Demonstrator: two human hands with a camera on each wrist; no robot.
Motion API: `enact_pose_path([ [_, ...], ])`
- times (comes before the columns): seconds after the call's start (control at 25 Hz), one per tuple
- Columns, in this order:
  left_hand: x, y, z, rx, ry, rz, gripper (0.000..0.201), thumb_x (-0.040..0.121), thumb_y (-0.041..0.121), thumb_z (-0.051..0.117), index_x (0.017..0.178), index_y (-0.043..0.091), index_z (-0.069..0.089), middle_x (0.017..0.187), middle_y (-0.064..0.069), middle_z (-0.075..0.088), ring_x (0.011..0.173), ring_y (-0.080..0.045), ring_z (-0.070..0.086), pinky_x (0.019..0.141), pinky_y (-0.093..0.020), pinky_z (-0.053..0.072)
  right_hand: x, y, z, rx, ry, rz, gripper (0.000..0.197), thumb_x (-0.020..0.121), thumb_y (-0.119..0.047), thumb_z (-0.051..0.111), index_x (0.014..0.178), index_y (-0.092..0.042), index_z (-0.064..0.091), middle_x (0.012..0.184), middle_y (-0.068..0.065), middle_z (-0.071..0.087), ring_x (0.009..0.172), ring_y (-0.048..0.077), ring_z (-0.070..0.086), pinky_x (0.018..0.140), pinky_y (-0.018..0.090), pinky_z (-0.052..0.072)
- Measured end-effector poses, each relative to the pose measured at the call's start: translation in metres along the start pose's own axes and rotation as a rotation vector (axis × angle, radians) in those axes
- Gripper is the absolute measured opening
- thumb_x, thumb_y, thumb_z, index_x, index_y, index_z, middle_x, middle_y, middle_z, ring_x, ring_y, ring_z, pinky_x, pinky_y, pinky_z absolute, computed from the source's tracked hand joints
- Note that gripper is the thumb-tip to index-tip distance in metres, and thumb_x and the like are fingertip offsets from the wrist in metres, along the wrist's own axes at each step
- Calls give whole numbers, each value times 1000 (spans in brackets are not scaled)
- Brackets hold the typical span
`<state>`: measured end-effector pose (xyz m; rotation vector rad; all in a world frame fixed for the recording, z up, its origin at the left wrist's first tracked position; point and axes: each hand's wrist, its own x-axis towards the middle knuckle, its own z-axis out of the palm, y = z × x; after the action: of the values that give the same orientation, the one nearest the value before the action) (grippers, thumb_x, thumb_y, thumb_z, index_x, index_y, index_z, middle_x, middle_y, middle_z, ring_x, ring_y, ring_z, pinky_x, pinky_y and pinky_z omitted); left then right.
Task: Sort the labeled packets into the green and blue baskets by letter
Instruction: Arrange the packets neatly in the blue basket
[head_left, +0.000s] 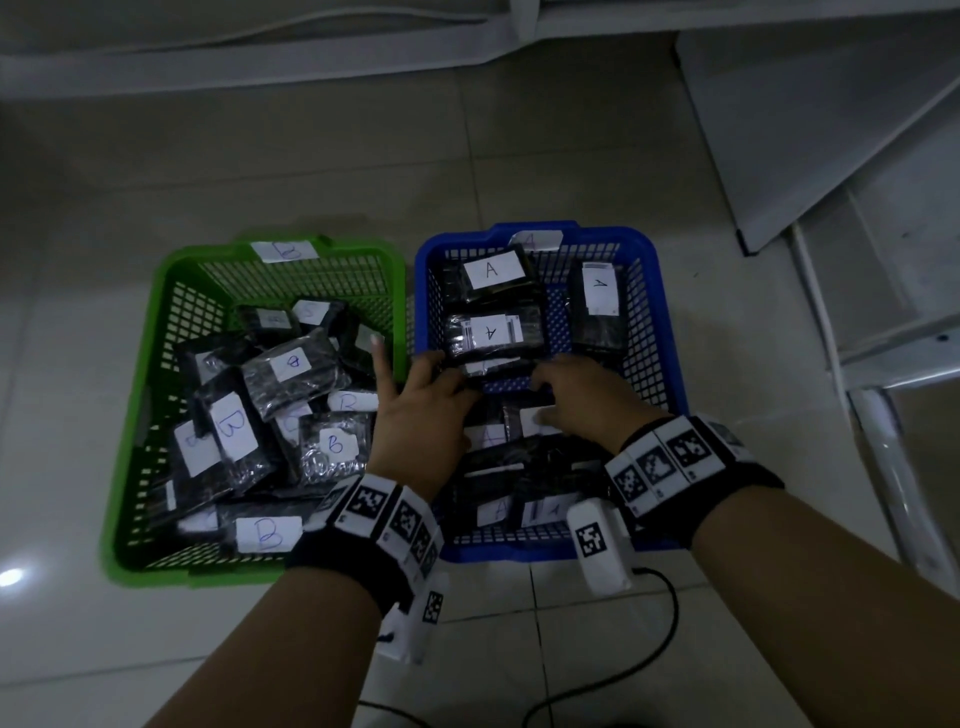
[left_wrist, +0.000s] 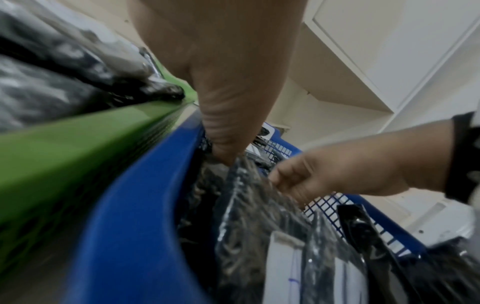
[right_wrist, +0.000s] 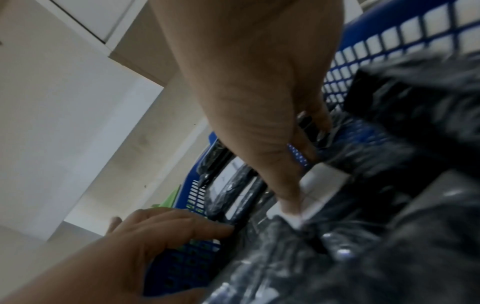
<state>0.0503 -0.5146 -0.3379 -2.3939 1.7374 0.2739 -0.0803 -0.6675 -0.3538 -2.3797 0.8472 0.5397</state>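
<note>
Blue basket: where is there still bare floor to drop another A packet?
In the blue basket, bare dotted floor shows between the middle A packet and the right-wall packet, and a strip between both hands. The near half is crowded. The green basket is piled except its far end.

Both forearms reach forward, banded at the wrists; the left hand (head_left: 415, 410) and right hand (head_left: 587, 402) curl fingertips downward, nearly meeting.
</note>
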Motion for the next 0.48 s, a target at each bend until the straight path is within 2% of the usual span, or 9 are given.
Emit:
enact_pose_path([
  [0.08,4,3,-6,14,-34,19,50,79,46,61,127,33,54,128,13,55,138,-23,23,101,-67,-24,-7,9,1,-47,-99,23,63,77,-29,75,131,-21,46,131,8,51,117,26,49,95,39,45],
  [0.16,10,6,-8,31,-50,8,52,78,45,62,127,29,53,121,10,60,135,-24,26,102,-68,-23,-9,11,2,-26,-105,11,61,77,-26,75,130,-18,47,128,9,52,114,26,50,88,32,45],
  [0.28,17,8,-9,94,-95,-3,44,78,42,62,119,24,59,109,4,61,124,-28,34,102,-71,-19,-8,11,-8,47,16,5,35,87,-24,65,115,-6,56,116,13,54,106,26,53,71,26,34],
  [0.4,21,7,-9,107,-96,6,51,76,50,62,119,23,58,111,4,58,122,-28,34,103,-72,-16,-13,12,-25,215,175,22,32,89,-25,61,116,-7,57,112,13,60,102,27,57,77,30,43],
  [0.48,21,4,-11,51,-79,23,56,75,52,62,124,25,52,111,6,61,125,-25,35,105,-68,-18,-16,12,-33,276,202,19,31,89,-24,61,116,-9,57,109,12,62,98,26,58,78,31,45],
])
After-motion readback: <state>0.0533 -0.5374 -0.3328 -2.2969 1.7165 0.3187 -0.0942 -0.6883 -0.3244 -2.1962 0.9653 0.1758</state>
